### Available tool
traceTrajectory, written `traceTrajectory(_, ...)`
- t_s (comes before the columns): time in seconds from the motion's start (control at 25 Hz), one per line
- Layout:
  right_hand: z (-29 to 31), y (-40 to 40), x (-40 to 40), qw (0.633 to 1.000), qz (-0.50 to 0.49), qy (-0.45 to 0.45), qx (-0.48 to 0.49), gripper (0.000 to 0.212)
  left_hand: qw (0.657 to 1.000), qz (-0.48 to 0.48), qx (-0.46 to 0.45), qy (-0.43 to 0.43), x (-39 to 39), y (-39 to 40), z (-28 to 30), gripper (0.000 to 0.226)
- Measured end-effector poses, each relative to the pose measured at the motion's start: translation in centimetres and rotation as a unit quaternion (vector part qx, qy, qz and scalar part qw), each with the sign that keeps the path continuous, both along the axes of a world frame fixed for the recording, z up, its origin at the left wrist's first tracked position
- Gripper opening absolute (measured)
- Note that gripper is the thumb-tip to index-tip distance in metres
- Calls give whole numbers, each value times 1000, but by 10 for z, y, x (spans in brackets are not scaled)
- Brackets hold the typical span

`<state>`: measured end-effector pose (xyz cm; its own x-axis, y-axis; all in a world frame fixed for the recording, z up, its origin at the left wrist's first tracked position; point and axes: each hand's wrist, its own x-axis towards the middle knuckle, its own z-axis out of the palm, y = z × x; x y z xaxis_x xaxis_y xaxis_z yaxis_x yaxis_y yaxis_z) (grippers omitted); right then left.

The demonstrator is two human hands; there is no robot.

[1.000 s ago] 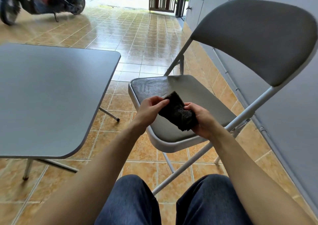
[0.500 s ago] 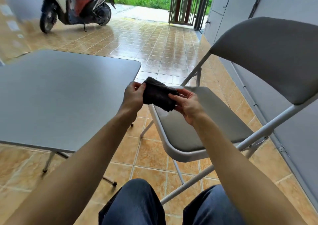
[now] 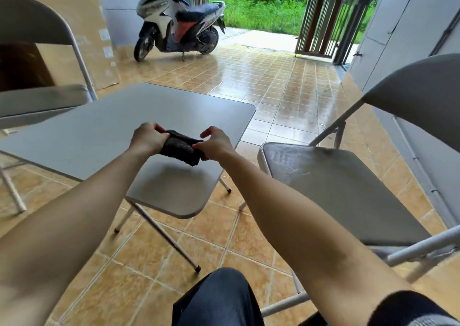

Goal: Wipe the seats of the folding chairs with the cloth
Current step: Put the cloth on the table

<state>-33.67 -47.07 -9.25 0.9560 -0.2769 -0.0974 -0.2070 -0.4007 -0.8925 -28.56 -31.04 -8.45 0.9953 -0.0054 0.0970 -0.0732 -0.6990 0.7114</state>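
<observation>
I see both hands raised above the folding table [image 3: 104, 131], with the dark cloth [image 3: 181, 147] bunched between them. The left hand [image 3: 147, 140] is closed on its left end; the right hand [image 3: 216, 143] pinches its right end, two fingers lifted. One folding chair [image 3: 348, 191] stands to the right, its seat streaked. A second chair [image 3: 42, 101] stands at far left. A scooter [image 3: 179, 24] is parked beyond.
</observation>
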Motion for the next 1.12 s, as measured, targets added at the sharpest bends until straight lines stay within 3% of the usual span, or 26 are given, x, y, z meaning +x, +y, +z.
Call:
traceTrajectory(0.12, -9, 11, -1, 994, 19, 6, -112, 34, 998, 9, 61, 4, 0, 13, -14, 25)
traceTrajectory(0.2, -11, 15, -5, 982, 37, -36, -180, 32, 994, -2, 106, -34, 0, 18, -21, 29)
traceTrajectory(0.32, -18, 18, -11, 955, 98, -116, -255, 27, 980, -116, 135, -88, -1, 23, -27, 40)
traceTrajectory(0.4, -27, 16, -15, 938, 137, -123, -295, 29, 967, -201, 153, -43, -6, 22, -33, 43)
traceTrajectory(0.52, -40, 11, -18, 930, 171, -124, -301, 34, 962, -225, 152, 9, -8, 23, -43, 44)
traceTrajectory(0.72, -41, -28, -13, 934, 161, -124, -294, 47, 968, -183, 167, -37, -5, 1, -27, 44)
traceTrajectory(0.88, 5, -123, -18, 925, 141, -26, -351, 52, 984, -153, 93, -3, -14, -69, 20, 38)
traceTrajectory(1.0, 85, -198, -39, 917, 103, 85, -376, 54, 984, -156, -29, 77, -37, -133, 82, 41)
traceTrajectory(1.12, 177, -264, -74, 915, 65, 166, -362, 48, 961, -145, -146, 182, -66, -186, 152, 43)
